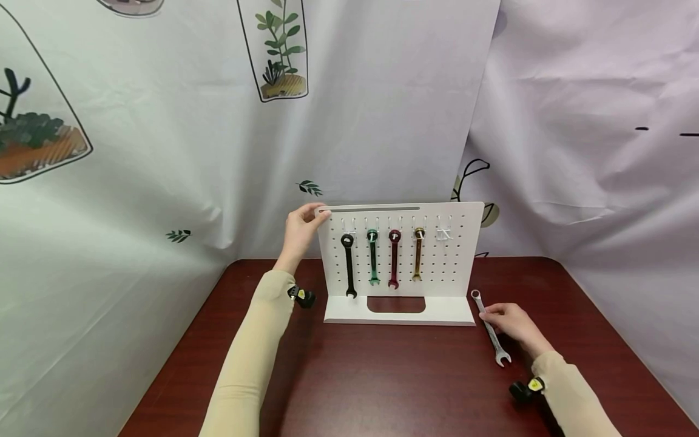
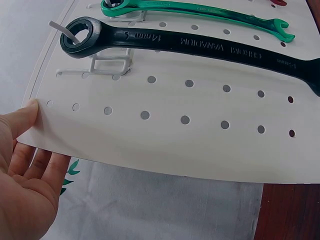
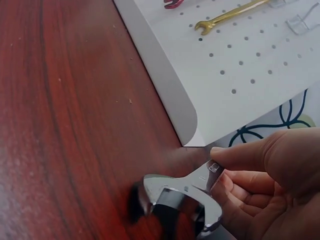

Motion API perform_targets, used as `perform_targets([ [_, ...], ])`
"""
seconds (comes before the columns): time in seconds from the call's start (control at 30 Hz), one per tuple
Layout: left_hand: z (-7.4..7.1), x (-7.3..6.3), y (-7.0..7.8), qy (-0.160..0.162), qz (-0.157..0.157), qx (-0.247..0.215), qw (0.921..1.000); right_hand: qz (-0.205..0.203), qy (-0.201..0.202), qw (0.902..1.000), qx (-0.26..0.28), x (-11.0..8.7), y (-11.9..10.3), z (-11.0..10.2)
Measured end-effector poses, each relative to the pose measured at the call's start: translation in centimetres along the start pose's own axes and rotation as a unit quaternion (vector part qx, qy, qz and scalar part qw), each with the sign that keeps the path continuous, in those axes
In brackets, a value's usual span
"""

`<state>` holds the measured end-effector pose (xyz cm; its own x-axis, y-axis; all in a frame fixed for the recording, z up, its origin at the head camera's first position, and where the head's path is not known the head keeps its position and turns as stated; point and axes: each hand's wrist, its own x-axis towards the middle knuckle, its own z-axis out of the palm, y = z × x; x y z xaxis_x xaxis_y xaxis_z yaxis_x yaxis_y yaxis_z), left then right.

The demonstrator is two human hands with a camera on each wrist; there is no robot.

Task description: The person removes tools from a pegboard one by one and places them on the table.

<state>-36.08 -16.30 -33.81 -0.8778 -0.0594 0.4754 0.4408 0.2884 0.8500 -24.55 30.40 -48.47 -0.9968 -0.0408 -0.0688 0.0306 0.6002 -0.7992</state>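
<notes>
My left hand [image 1: 302,230] grips the top left corner of a white pegboard stand [image 1: 448,273], thumb on the front and fingers behind. On its hooks hang a black wrench [image 1: 349,267], a green wrench [image 1: 374,258], a dark red wrench [image 1: 394,261] and a gold wrench [image 1: 418,255]. In the left wrist view, the black wrench [image 2: 200,45] has its ring end over a hook. Right of the stand, my right hand [image 1: 513,321] pinches a silver wrench [image 1: 490,332] by its shaft, ring end away from me. Its open end [image 3: 155,185] points toward the table in the right wrist view.
A bare hook [image 1: 443,233] sits on the board right of the gold wrench. The dark red-brown table [image 1: 382,376] carries the stand near its back edge. Behind hangs a pale curtain [image 1: 382,121] printed with plants.
</notes>
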Motion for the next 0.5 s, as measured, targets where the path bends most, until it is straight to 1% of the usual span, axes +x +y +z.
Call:
perform_targets([
  [0.3,0.09,0.05,0.12,0.000,0.001,0.005,1.0000,0.003,0.005,0.9999,-0.016,-0.16,-0.09,0.15],
  [0.5,0.00,-0.06,0.04,-0.001,0.002,0.003,1.0000,0.012,0.006,0.9998,-0.015,-0.06,-0.24,0.35],
])
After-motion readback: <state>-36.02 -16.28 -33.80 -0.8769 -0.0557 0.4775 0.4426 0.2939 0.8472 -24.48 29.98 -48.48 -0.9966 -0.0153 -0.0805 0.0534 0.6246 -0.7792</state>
